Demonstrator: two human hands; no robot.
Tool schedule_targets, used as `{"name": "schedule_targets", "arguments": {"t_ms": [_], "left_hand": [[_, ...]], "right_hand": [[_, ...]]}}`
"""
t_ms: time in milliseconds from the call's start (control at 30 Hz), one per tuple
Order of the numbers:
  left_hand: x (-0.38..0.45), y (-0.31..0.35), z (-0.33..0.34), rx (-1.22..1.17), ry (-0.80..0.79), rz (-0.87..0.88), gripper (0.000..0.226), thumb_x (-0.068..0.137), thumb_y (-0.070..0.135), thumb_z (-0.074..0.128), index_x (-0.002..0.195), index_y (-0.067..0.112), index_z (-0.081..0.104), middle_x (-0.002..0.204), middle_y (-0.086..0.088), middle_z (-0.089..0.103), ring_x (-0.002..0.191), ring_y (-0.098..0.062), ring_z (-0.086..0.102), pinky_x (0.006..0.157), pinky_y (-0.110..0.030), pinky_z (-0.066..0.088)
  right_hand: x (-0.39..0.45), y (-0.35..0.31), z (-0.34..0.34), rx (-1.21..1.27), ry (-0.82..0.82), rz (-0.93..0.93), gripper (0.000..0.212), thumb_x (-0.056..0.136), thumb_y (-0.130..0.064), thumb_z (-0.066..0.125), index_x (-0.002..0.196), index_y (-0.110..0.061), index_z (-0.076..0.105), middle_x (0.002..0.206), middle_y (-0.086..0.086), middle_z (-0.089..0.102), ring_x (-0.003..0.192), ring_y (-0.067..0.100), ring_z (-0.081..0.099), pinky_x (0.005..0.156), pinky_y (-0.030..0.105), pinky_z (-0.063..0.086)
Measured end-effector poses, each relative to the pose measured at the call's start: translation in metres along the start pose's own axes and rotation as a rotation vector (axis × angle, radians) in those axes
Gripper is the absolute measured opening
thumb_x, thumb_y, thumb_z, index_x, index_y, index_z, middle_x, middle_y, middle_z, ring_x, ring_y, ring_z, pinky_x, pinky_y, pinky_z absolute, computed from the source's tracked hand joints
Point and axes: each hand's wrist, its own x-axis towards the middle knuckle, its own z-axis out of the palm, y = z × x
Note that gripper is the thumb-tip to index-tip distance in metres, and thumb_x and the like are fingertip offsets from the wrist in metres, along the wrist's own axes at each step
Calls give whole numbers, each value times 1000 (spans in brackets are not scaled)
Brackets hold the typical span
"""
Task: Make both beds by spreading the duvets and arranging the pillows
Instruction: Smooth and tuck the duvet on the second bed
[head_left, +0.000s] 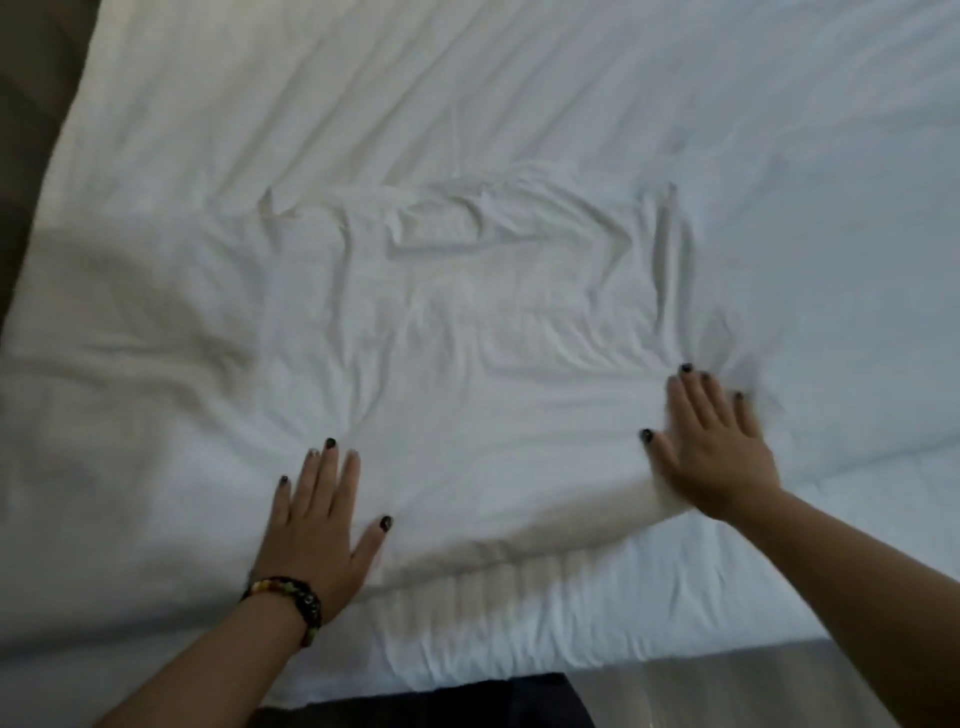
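Two hands lie flat on the white duvet (467, 312), which covers nearly the whole view and runs from the near edge up to twelve o'clock; the left hand (319, 525), with a beaded bracelet (291, 597) at its wrist, presses palm-down at about seven o'clock, fingers straight and a little spread, gripping nothing; the right hand (711, 441) rests at about four o'clock, fingers likewise straight and splayed, holding nothing, its outline slightly blurred; between the two hands the duvet's near edge is rolled over in a soft fold, and below it a strip of white sheet (519, 623) shows on the mattress; a cluster of creases sits around the centre, with one sharp ridge standing toward two o'clock just above the right hand; a dark surface (31, 104) shows past the bed's edge at ten o'clock; no pillow is in view, and whether this is the first or second bed cannot be told; the step in hand looks like smoothing the duvet, and to do it well the palms should stay flat and sweep outward from the centre toward nine and three o'clock, pushing creases off the sides rather than bunching them; the rolled near edge probably wants drawing straight toward six o'clock so that it hides the sheet
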Motion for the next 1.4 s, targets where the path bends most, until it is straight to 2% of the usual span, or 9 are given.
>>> {"name": "schedule_targets", "arguments": {"t_ms": [133, 267, 433, 767, 967, 1067, 1167, 1300, 1400], "left_hand": [[2, 44, -34, -166, 54, 30, 92, 76, 67, -8, 150, 12, -16, 150, 0, -36, 139, -10, -30, 117, -34, -14], [32, 113, -61, -258, 164, 133, 76, 93, 58, 9, 147, 16, -22, 147, 4, -40, 136, -7, -33, 113, -30, -18], [68, 162, -37, -195, 125, 71, 83, 80, 58, -9, 150, 14, -14, 157, -1, -23, 145, -14, -21, 119, -38, -8], [74, 185, -25, -30, 106, -121, 86, 86, 59, 4, 152, 6, 9, 160, -8, -1, 148, -25, 3, 118, -50, 10], [96, 309, -40, -100, 104, -252, 98, 78, 69, -2, 152, 5, -1, 159, -12, -10, 147, -26, -7, 117, -52, 2], [129, 385, -52, -123, 134, -237, 91, 83, 66, 6, 152, 7, -3, 159, -13, -14, 147, -29, -11, 116, -55, -1], [160, 439, -67, -144, 142, -189, 79, 93, 59, 16, 152, 13, -6, 158, -12, -19, 146, -27, -16, 117, -54, -4], [199, 468, -96, -148, 171, -125, 74, 96, 55, 21, 152, 13, -3, 158, -12, -17, 146, -25, -15, 118, -51, -3], [230, 468, -116, -163, 197, -110, 75, 96, 54, 24, 153, 13, -3, 159, -9, -16, 147, -23, -13, 118, -52, 0]], "right_hand": [[-4, 9, -31, 43, -21, 154, 74, 96, -53, 16, 153, -9, -3, 162, 10, -5, 149, 26, -4, 120, 46, 5], [15, -62, -52, 116, 82, -161, 76, 91, -51, 0, 153, -8, 2, 161, 8, -5, 149, 25, -5, 121, 44, 3], [54, -99, -46, 131, 72, -393, 60, 103, -39, 19, 154, -13, 1, 162, 5, -8, 149, 22, -9, 121, 42, -3], [116, 157, -8, -17, 98, -364, 76, 91, -60, 7, 155, -17, 5, 162, 0, -2, 149, 16, -6, 120, 40, -7], [132, 391, 0, 48, 113, 45, 83, 87, -63, 7, 153, -13, 11, 162, 3, 5, 149, 21, 4, 120, 48, 5], [140, 433, -9, 153, 121, 225, 84, 86, -59, 14, 148, -3, 16, 159, 16, 12, 146, 33, 12, 115, 60, 14], [148, 393, -16, 174, 198, 13, 76, 90, -48, 19, 148, 1, 22, 158, 21, 15, 145, 37, 17, 113, 60, 18], [160, 307, -18, 117, 122, -489, 72, 93, -53, 9, 154, -15, 12, 161, 11, -2, 149, 30, 0, 119, 52, 7], [177, 292, -19, 82, 92, -525, 75, 91, -59, 4, 154, -19, -1, 160, 5, -14, 148, 24, -13, 119, 46, -7]]}}
